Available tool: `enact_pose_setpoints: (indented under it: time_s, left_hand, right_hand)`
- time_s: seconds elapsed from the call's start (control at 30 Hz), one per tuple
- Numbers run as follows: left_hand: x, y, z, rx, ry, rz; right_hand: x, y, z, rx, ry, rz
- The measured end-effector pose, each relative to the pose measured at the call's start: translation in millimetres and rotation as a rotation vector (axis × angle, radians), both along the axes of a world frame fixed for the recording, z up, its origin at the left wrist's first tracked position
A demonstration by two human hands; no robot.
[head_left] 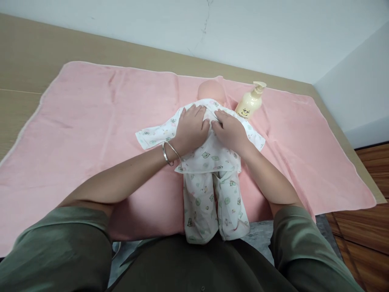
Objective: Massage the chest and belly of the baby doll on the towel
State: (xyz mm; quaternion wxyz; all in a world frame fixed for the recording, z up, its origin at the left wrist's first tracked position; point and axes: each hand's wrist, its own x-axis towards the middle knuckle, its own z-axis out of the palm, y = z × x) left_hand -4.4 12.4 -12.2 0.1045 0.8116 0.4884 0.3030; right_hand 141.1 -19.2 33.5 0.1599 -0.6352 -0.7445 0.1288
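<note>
Two bare hands rest, palms down, on the upper body of a baby doll [209, 160] in the middle of a pink blanket [91, 121]. The left hand [193, 125] lies nearly flat, fingers slightly parted; the right hand [231, 129] is loosely open, fingers a little bent. Neither grips anything that I can see; both press or rest on the cloth, thumbs pointing at each other, just apart.

The doll's bald head [211, 90] points away from the person. It wears a white printed shirt [209, 164], sleeves spread wide, and matching trousers [199, 207], whose ends reach the blanket's near edge, beside the person's dark green top [194, 263]. Near the head, just beyond the sleeve on the right hand's side, a cream pump bottle [251, 103] slants rightward. Silvery bangles [165, 154] circle the left wrist. Beneath the blanket is a pale wooden table [30, 48], against a white wall [152, 24].
</note>
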Motion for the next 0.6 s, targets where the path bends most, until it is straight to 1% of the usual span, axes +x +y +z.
enact_pose_setpoints:
  time_s: [0.1, 0.17, 0.27, 0.43, 0.5, 0.6]
  left_hand:
    - [3, -13, 0.1, 0.065, 0.006, -0.024]
    - [5, -17, 0.3, 0.063, 0.017, -0.039]
    - [4, -12, 3.1, 0.006, 0.014, -0.049]
    - [-1, 8, 11.1, -0.060, 0.050, -0.048]
    - [-1, 11, 12.0, -0.041, 0.075, -0.043]
    - [1, 2, 9.5, 0.040, 0.121, -0.032]
  right_hand:
    - [7, 16, -9.2, 0.003, 0.004, -0.018]
    - [8, 20, -12.2, 0.011, 0.002, -0.033]
    - [3, 12, -9.4, 0.019, -0.028, -0.024]
    - [-12, -14, 0.3, 0.057, -0.156, -0.033]
    - [-13, -17, 2.1, 0.080, -0.187, -0.017]
    - [-5, -8, 1.8, 0.044, -0.133, 0.013]
